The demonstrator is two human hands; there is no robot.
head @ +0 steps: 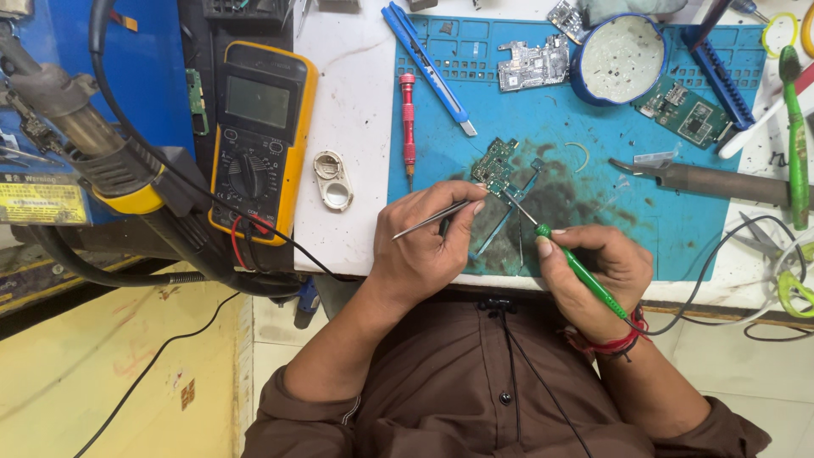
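Soldering in hand: left hand (424,250) grasps tweezers (434,218), right hand (598,271) clenches green iron (577,270), tip on circuit board (494,165) at 12 o'clock; steadiness needed.

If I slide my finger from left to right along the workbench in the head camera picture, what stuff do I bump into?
Hot air gun → yellow multimeter → small metal oval piece → red screwdriver → small green circuit board → round blue tin → green board on the mat → green-handled tool.

Left hand (428,246) grips tweezers (434,218), right hand (598,271) perhaps soldering.
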